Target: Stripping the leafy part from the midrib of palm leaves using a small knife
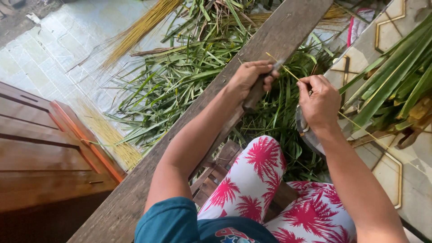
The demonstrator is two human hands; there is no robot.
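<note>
My left hand (251,77) is closed around the dark wooden handle of a small knife (257,90), its blade tip near the thin yellow leaf midrib (288,71). My right hand (320,102) pinches that same midrib between thumb and fingers, just right of the blade. The midrib runs diagonally from upper left, past both hands, down toward the right. Both hands hover over a heap of green palm leaf strips (189,72).
A long weathered wooden plank (135,189) crosses diagonally beneath my left arm. Bundles of yellow midribs (139,29) lie on the tiled floor (54,49). Fresh green fronds (396,76) rest at right, a wooden door (40,153) at left, a curved metal blade (306,130) under my right wrist.
</note>
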